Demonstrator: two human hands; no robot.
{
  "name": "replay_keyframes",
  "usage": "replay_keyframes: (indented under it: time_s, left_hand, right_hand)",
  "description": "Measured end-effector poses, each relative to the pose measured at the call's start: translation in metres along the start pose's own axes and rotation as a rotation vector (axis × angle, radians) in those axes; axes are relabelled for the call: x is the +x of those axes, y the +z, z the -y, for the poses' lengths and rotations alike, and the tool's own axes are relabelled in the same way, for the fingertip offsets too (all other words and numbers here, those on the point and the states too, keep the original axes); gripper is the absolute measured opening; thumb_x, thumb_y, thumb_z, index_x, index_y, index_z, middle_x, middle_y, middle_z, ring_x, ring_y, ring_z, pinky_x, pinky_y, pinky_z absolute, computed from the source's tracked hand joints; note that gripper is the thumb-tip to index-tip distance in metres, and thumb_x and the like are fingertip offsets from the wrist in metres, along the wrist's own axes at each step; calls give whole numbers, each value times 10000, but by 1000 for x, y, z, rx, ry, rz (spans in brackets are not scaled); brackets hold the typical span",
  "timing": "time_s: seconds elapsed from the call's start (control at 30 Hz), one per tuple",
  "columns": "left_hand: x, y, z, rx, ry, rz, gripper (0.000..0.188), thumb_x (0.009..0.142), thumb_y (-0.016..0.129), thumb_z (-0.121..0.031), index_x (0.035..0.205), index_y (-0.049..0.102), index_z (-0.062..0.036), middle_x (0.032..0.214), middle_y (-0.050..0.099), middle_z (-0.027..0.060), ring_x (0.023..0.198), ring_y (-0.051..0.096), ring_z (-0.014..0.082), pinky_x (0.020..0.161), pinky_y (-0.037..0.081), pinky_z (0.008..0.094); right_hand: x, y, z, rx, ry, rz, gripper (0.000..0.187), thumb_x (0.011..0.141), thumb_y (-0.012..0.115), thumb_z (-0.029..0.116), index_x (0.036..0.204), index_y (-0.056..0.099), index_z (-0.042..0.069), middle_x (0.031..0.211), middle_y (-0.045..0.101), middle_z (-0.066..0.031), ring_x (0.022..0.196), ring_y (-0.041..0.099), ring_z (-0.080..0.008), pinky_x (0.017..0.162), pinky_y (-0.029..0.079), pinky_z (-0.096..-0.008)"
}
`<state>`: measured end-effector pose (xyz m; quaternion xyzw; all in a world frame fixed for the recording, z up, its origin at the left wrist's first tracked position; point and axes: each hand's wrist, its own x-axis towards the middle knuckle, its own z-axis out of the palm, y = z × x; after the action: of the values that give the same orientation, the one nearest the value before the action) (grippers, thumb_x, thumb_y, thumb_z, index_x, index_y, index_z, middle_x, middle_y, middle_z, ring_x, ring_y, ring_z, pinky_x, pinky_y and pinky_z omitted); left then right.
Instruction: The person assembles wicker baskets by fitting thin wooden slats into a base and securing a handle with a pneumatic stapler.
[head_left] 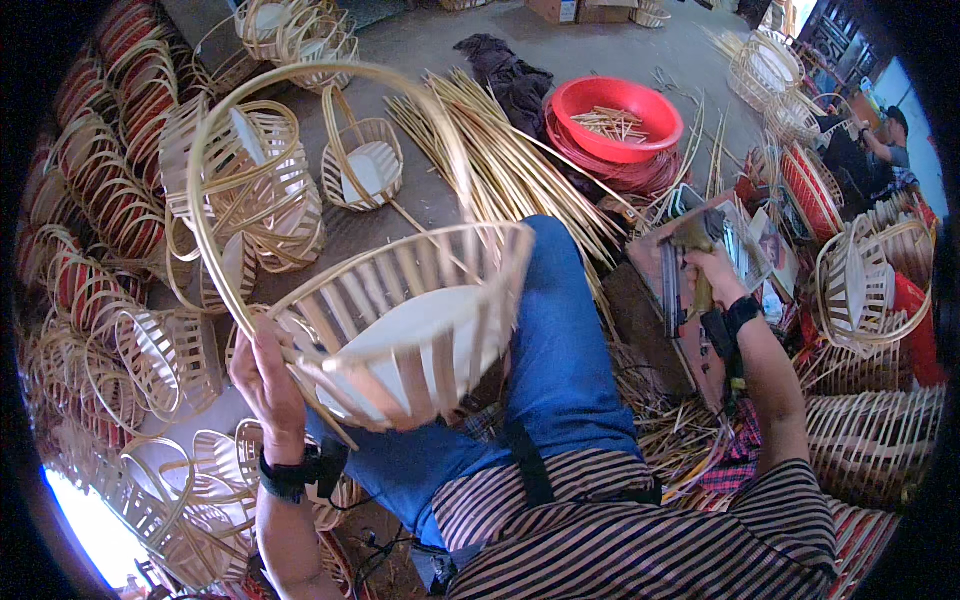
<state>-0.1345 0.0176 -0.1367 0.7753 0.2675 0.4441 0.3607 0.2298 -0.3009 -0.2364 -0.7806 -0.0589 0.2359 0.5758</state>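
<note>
My left hand (268,385) grips a woven basket (410,385) at one end, where the tall hoop handle meets the rim. The basket is tilted above my lap, pale slats around a white oval base, slightly blurred. Off to the right, my right hand (715,272) is wrapped round the olive handle of what looks like a staple gun (692,236). The gun is over a cluttered low box or stand (650,255), apart from the basket. Whether it rests on that surface I cannot tell.
Long bamboo strips (500,170) lie ahead, beside a red basin (615,95) holding short sticks. Stacked baskets (110,150) crowd the left; more baskets (860,285) stand at right. A small basket (365,165) sits on the floor. Another person (885,145) sits at far right.
</note>
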Motion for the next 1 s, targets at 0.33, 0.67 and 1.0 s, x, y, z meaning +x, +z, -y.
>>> replay_keyframes:
  time_s: [0.33,0.67,1.0]
  left_hand:
    - [-20,-2,-14,474,-256,-27,344,776,525,-177,491,426,-11,442,391,2,427,332,55,397,251,225]
    - [-48,-15,-38,520,-576,-27,333,793,479,-159,514,398,3,466,381,16,448,324,66,420,245,238]
    - [-31,-10,-58,559,-841,-98,270,810,384,-142,650,504,40,566,461,31,511,404,59,456,309,205]
  right_hand:
    - [10,-68,-115,406,349,179,203,760,527,237,857,518,59,620,499,-14,538,484,-133,512,415,-262]
    - [-9,-33,-91,-1054,-85,-456,358,665,564,137,988,505,-6,952,533,-175,897,486,-333,788,378,-365]
    - [14,159,-173,-1124,54,681,303,663,573,121,930,511,-8,932,503,-206,901,479,-338,784,391,-426]
